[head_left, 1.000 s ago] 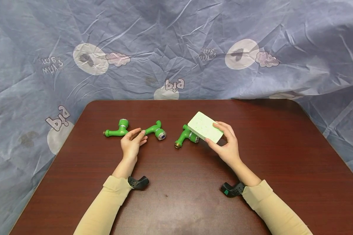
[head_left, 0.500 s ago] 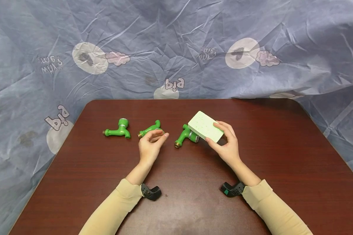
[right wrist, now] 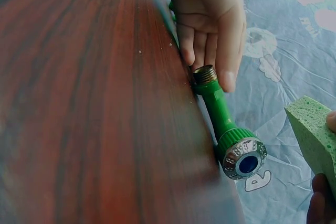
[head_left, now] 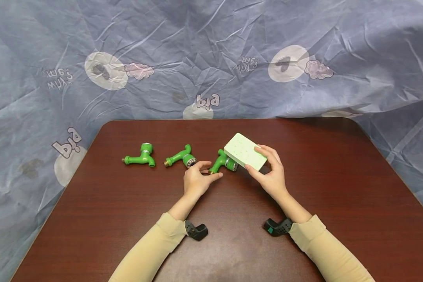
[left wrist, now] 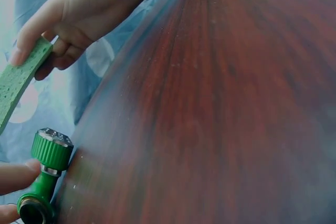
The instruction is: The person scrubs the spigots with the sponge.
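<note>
My right hand (head_left: 275, 178) holds a pale green sponge (head_left: 244, 150) up over the table, thumb on the near edge and fingers on the far one. Partly behind it in the head view lies a green tap (head_left: 219, 161) with a brass threaded end and a ribbed knob. Around that threaded end, my left hand (head_left: 196, 181) has its thumb and fingers spread apart, fingertips close to the brass. The right wrist view shows the same tap (right wrist: 218, 106) between the left thumb and fingers. Two more green taps, one in the middle (head_left: 178, 156) and one farther left (head_left: 138, 159), lie in a row.
A dark red-brown wooden table (head_left: 232, 235) carries everything. Behind it hangs a creased blue-grey cloth (head_left: 169, 39) with printed pictures. Black wrist devices sit on the left wrist (head_left: 197, 231) and right wrist (head_left: 277, 227).
My left hand has moved right, from the middle tap, past its knob, to the threaded end of the right-hand tap, its thumb and fingers spreading. The right hand and sponge have stayed put.
</note>
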Demonstrator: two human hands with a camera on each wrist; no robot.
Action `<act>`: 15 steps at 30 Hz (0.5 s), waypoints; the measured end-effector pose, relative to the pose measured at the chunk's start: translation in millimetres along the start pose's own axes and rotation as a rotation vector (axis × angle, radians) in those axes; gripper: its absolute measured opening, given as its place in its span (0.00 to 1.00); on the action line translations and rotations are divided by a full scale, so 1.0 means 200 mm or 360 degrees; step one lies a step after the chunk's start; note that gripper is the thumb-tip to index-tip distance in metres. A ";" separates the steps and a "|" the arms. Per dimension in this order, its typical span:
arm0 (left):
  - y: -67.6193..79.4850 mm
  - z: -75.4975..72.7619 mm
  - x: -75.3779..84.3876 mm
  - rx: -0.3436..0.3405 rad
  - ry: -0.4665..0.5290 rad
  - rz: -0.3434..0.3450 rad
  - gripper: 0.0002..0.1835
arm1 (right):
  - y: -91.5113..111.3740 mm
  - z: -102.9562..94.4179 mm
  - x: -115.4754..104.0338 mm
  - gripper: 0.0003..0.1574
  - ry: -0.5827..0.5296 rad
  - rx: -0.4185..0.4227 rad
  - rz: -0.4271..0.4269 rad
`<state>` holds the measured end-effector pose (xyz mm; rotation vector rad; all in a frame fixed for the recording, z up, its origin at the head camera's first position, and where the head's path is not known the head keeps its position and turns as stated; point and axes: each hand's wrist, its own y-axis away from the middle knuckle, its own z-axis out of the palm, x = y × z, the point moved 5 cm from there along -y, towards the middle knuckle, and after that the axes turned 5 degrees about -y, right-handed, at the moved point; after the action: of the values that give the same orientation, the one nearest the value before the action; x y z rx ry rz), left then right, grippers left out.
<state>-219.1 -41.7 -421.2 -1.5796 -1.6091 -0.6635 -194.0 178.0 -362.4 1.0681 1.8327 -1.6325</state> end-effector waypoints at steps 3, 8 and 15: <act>-0.01 0.02 0.01 0.0003 -0.0108 0.0042 0.23 | 0.00 0.00 0.00 0.33 -0.0006 0.0000 0.0006; -0.01 0.02 0.01 0.0066 -0.0118 0.0098 0.18 | 0.00 0.00 0.00 0.33 -0.0014 -0.0001 0.0018; -0.03 0.01 -0.02 0.0022 0.0424 0.0012 0.16 | 0.00 0.00 -0.01 0.33 -0.0019 0.0003 0.0017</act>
<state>-225.2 -42.6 -425.7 -1.4198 -1.4071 -0.8201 -193.5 178.1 -361.0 1.0650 1.8154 -1.6314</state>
